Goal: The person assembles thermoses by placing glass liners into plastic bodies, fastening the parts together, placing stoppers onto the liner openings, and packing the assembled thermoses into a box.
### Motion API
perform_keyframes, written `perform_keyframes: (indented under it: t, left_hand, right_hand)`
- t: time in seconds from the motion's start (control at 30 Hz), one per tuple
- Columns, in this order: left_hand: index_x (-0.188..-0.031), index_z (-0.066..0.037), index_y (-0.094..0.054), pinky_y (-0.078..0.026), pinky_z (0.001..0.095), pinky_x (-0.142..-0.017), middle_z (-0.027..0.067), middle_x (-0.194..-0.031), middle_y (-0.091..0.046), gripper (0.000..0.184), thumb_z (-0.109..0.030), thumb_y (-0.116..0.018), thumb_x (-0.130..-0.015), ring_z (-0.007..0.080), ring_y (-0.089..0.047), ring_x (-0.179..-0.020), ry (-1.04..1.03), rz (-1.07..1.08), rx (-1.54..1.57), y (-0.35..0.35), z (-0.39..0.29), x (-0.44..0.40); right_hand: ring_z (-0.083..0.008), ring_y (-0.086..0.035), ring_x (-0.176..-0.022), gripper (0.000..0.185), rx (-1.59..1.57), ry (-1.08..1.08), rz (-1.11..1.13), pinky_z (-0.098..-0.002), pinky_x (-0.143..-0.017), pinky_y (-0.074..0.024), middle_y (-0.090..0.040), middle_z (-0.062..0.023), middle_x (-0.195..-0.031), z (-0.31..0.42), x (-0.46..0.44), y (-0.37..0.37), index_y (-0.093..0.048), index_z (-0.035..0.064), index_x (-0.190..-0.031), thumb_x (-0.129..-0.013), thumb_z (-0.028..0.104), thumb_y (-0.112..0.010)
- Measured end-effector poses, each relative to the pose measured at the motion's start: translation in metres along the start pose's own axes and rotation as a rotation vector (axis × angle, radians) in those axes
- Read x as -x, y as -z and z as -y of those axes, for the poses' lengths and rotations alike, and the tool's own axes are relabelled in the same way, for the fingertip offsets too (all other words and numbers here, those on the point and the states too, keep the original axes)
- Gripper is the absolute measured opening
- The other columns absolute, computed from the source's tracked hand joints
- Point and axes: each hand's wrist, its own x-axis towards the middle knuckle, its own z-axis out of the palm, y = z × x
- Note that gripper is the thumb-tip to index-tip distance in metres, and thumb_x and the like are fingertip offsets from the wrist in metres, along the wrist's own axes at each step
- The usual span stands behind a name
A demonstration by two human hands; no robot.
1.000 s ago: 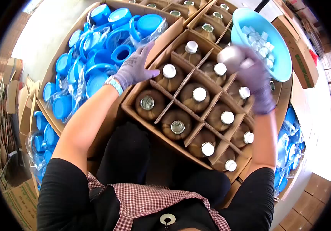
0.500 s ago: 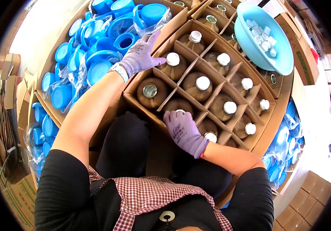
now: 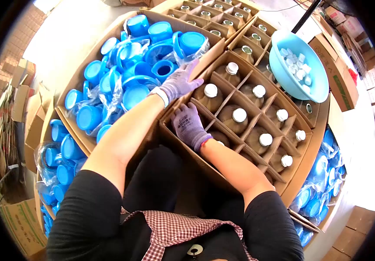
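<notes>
My left hand, in a grey-purple glove, lies open, thumb and fingers apart, at the carton wall between the blue plastic pieces and the bottles. Just below it, my right hand, gloved the same way, is curled over the near-left corner compartment of the divided carton. It covers the top of the bottle there; what its fingers grip is hidden. Around it stand clear glass bottles with white caps, among them a bottle beyond the hand and a bottle to the right. Cardboard dividers separate them.
Blue looped plastic pieces in clear film fill the carton at left. A light-blue bowl with small white caps rests over the bottle cartons at right. Uncapped bottles stand farther back. Flattened cardboard leans at far left.
My right hand has moved left from a capped bottle onto the corner bottle, which was uncapped and is now covered. My left hand stays at the carton wall. The whole view has shifted.
</notes>
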Motion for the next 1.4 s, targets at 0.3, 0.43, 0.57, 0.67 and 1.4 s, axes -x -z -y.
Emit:
perform_keyframes:
  t: [0.3, 0.43, 0.57, 0.67, 1.4]
  left_hand:
    - [-0.155, -0.002, -0.039, -0.031, 0.0473, -0.122, 0.0281, -0.153, -0.047, 0.082, -0.039, -0.072, -0.09, 0.0441, -0.042, -0.144, -0.194, -0.065, -0.153, 0.006, -0.009, 0.0]
    - [-0.149, -0.003, -0.049, -0.042, 0.0471, -0.113, 0.0178, -0.148, -0.056, 0.063, -0.034, -0.065, -0.097, 0.0357, -0.052, -0.134, -0.394, 0.006, 0.334, 0.004, -0.046, 0.02]
    - [-0.146, 0.0, -0.052, -0.038, 0.0493, -0.116, 0.0224, -0.146, -0.056, 0.072, -0.049, -0.067, -0.095, 0.0388, -0.051, -0.135, -0.671, -0.229, -0.021, -0.003, 0.018, 0.007]
    - [-0.147, 0.0, -0.05, -0.038, 0.0486, -0.115, 0.02, -0.146, -0.056, 0.058, -0.032, -0.063, -0.1, 0.0345, -0.049, -0.136, -0.652, -0.295, -0.085, 0.007, 0.028, 0.011]
    - [-0.153, 0.002, -0.043, -0.038, 0.0384, -0.117, 0.0105, -0.153, -0.048, 0.057, -0.015, -0.061, -0.101, 0.0231, -0.046, -0.139, -0.19, -0.058, 0.903, 0.103, -0.153, 0.285]
  right_hand:
    - [-0.0323, -0.067, -0.108, 0.032, -0.211, -0.123, -0.51, -0.0464, -0.091, -0.0523, -0.07, -0.0126, -0.115, 0.01, 0.013, -0.023, -0.073, 0.0112, -0.11, -0.09, 0.034, -0.064]
    - [-0.0359, -0.065, -0.105, 0.033, -0.337, -0.338, -0.817, -0.0464, -0.091, -0.0523, -0.067, -0.0164, -0.115, 0.106, 0.176, 0.09, -0.067, 0.0073, -0.116, -0.087, 0.022, -0.068]
    - [-0.0353, -0.065, -0.1, 0.031, -0.42, -0.622, -1.077, -0.0448, -0.088, -0.0536, -0.066, -0.0159, -0.109, 0.22, 0.386, 0.147, -0.066, 0.0083, -0.117, -0.087, 0.017, -0.069]
    - [-0.0354, -0.069, -0.101, 0.026, -0.342, -1.058, -1.121, -0.0429, -0.091, -0.0554, -0.072, -0.0176, -0.106, 0.308, 0.53, 0.12, -0.073, 0.0041, -0.109, -0.084, 0.01, -0.07]
    - [-0.0323, -0.062, -0.125, 0.049, -0.219, -1.925, 0.053, -0.0455, -0.111, -0.0443, -0.067, -0.011, -0.134, 0.46, 0.793, -0.008, -0.068, 0.0198, -0.13, -0.081, 0.02, -0.071]
